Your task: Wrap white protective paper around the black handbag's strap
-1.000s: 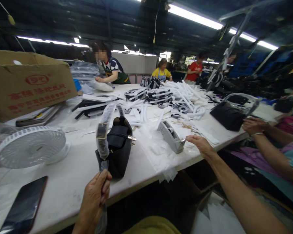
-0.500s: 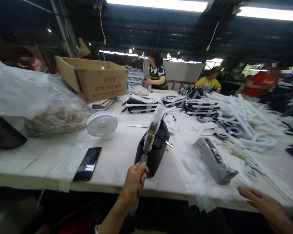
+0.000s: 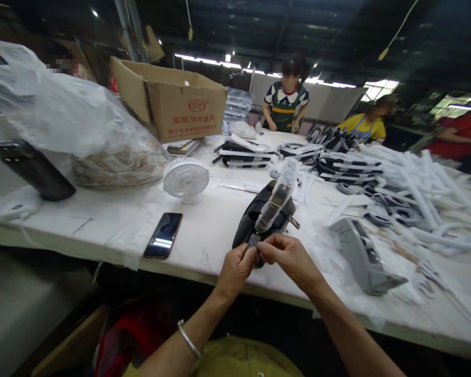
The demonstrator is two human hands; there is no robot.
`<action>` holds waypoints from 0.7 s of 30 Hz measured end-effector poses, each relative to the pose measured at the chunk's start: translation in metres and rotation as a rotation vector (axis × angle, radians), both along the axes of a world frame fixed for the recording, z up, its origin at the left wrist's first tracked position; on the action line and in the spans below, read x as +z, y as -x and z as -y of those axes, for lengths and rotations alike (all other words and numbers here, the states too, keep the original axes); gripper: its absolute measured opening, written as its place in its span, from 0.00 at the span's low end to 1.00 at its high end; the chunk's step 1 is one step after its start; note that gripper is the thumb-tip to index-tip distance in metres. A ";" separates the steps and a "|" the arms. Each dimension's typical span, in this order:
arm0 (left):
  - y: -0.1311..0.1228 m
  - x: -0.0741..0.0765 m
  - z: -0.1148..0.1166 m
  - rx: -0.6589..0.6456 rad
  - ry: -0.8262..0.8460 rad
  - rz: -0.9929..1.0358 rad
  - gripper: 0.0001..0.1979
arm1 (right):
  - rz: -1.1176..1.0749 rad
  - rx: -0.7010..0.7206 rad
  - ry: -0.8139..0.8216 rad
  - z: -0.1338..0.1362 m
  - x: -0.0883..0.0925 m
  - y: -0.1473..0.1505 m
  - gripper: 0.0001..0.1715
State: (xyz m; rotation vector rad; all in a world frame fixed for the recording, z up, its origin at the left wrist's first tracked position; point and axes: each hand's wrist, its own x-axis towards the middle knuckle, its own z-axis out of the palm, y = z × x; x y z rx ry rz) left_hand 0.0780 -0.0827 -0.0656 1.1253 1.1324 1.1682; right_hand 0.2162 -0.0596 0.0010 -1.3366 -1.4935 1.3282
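A black bag [image 3: 246, 222] stands on the table near its front edge. Its strap [image 3: 273, 203] has a metal buckle and a clear and white wrapping, and leans across the bag top. My left hand [image 3: 236, 268] is closed, pinching the grey-looking end of the strap close to the bag. Right beside it, my right hand [image 3: 289, 255] is closed too, thumb and finger pressed on the same strap end. Whether a piece of tape is between the fingers is too small to tell. A metal piece [image 3: 293, 222] sticks out at the bag's right side.
A grey tape dispenser [image 3: 363, 262] stands to the right. On the left lie a phone [image 3: 163, 235], a white fan [image 3: 186, 180] and a dark bottle [image 3: 35, 170]. Behind are a cardboard box [image 3: 192, 107], wrapped black straps [image 3: 349, 170] and co-workers, one in a striped top [image 3: 286, 102].
My right hand has come from beside the tape dispenser to the strap end, meeting my left hand. The view has turned left and down. A co-worker at the back has turned around.
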 end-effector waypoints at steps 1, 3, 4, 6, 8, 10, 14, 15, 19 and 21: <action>0.002 0.001 0.000 0.009 -0.037 -0.042 0.19 | 0.009 -0.016 0.030 -0.005 -0.004 0.003 0.19; 0.005 0.002 0.000 0.029 -0.103 -0.112 0.18 | 0.013 -0.032 0.094 -0.014 -0.012 0.004 0.21; 0.007 0.002 0.000 0.029 -0.119 -0.123 0.18 | 0.005 -0.033 0.120 -0.016 -0.015 0.003 0.21; 0.008 0.003 0.001 -0.010 -0.086 -0.047 0.18 | -0.021 -0.016 0.147 -0.018 -0.017 -0.001 0.21; 0.008 0.003 0.001 -0.079 0.038 0.139 0.18 | -0.036 0.012 0.167 -0.017 -0.015 -0.004 0.18; 0.008 0.004 0.001 -0.152 0.195 0.347 0.18 | -0.030 0.039 0.186 -0.014 -0.013 -0.006 0.16; 0.007 0.006 0.003 -0.247 0.383 0.622 0.18 | 0.004 -0.030 0.160 -0.009 -0.017 0.000 0.13; 0.007 0.007 0.003 -0.256 0.399 0.656 0.17 | 0.012 -0.061 0.144 -0.008 -0.021 0.003 0.12; 0.002 0.008 0.006 -0.210 0.388 0.661 0.17 | 0.117 -0.191 0.042 -0.006 -0.036 0.012 0.10; -0.001 0.008 0.008 -0.155 0.355 0.612 0.18 | 0.136 -0.207 0.030 -0.005 -0.037 0.012 0.10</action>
